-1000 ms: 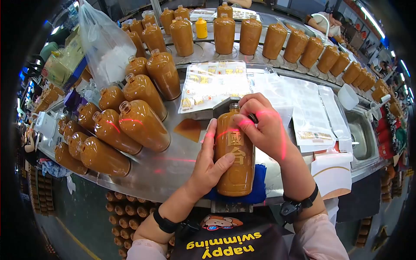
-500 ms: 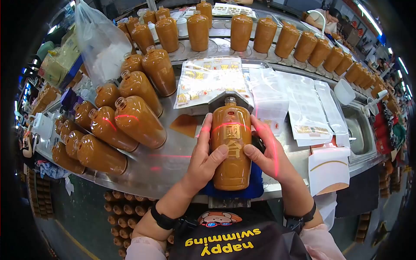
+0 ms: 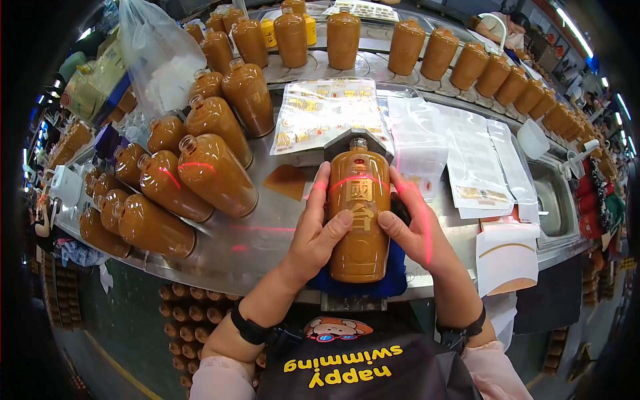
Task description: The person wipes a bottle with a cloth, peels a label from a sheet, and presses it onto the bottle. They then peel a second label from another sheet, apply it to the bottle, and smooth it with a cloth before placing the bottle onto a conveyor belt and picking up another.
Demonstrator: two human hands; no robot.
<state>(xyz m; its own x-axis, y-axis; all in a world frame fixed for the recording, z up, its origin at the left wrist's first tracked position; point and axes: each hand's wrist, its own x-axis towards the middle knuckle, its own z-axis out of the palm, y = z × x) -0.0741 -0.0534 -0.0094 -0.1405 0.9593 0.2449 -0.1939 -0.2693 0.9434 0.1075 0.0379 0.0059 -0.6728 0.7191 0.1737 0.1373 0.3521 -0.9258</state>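
A glossy brown bottle [image 3: 359,257] with gold characters and a small red emblem lies tilted back in front of me, its neck in a dark notched rest [image 3: 383,141]. My left hand [image 3: 319,233] is closed round its left side, thumb lying on the front beside the lower character. From the other side my right hand [image 3: 415,230] grips it the same way, thumb pressed near that character. Beneath the bottle's base is a blue cloth [image 3: 395,273]. Red laser lines cross the bottle and my fingers.
Several brown bottles [image 3: 217,173] lean on the metal table at left. Behind, more bottles [image 3: 405,50] stand along a curved conveyor. Decal sheets [image 3: 327,110] lie beyond the rest, with paper sheets [image 3: 470,157] at right. A sink [image 3: 557,200] is at far right; a plastic bag [image 3: 160,60] stands back left.
Bottles on the conveyor have shifted, apparently to the right, and yellow items now show behind them. The view has tilted slightly. My hands keep the same hold on the bottle.
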